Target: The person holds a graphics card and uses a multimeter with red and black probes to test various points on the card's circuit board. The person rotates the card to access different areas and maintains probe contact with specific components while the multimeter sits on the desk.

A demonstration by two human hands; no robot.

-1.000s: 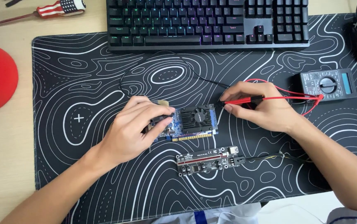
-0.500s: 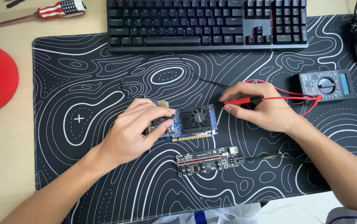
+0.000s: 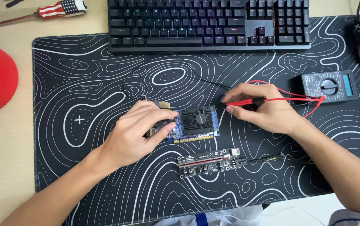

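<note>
Desk (image 3: 4, 146) under black swirl-patterned mat (image 3: 84, 83); left hand (image 3: 140, 134) gripping blue circuit board (image 3: 196, 123), right hand (image 3: 263, 109) pinching red probe (image 3: 242, 101); keyboard (image 3: 209, 23) cut off above.

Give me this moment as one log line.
left hand: shut on blue circuit board | right hand: shut on red probe at board's right edge | meter: right, on mat

The left hand (image 3: 136, 132) steadies a blue circuit board (image 3: 194, 123); the right hand (image 3: 265, 109) grips a red probe (image 3: 242, 102).
</note>
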